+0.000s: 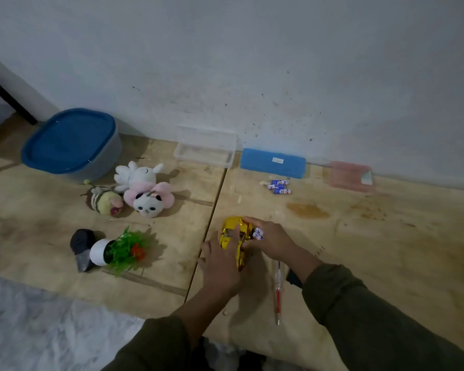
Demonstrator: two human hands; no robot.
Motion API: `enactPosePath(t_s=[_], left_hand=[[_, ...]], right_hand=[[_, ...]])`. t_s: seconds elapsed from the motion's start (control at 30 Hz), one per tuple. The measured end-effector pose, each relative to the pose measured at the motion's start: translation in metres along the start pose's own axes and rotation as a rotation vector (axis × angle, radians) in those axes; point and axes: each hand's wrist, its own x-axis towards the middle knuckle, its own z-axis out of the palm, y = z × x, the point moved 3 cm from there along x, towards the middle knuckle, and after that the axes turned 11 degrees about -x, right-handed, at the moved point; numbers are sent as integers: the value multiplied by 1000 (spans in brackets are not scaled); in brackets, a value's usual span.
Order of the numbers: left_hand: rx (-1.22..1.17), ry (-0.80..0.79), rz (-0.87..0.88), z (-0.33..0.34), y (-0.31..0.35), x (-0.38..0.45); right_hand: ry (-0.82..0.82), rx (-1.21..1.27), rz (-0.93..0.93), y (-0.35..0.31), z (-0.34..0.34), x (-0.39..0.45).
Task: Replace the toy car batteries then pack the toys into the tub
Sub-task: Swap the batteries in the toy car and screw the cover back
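Observation:
A shiny yellow toy car (232,228) lies on the wooden floor, gripped from both sides. My left hand (220,266) clasps its near left side. My right hand (272,241) holds its right end, with two small white and blue batteries (258,233) pinched between the fingers. Three more batteries (279,186) lie farther back on the floor. The grey tub with a blue lid (70,141) stands closed at the back left. A bee plush (103,200), a white winged plush (137,175) and a pink panda plush (148,200) lie before it.
A toy plant in a white pot (118,250) rests beside a dark grey object (81,246). A red screwdriver (277,293) lies under my right wrist. By the wall are a clear box (205,148), a blue block (272,163) and a pink case (348,176).

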Motion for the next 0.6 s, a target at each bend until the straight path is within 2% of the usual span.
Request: enactPosePath(t_s=[0.2, 0.33, 0.47, 0.6], left_hand=[[16, -52, 32, 1, -2, 2], [17, -72, 142, -15, 5, 8], [7, -31, 377, -41, 40, 29], [95, -16, 534, -39, 96, 61]], right_hand=[[25, -20, 37, -1, -3, -3], [190, -72, 150, 4, -29, -9], [358, -417, 319, 24, -72, -21], [440, -686, 467, 63, -118, -32]])
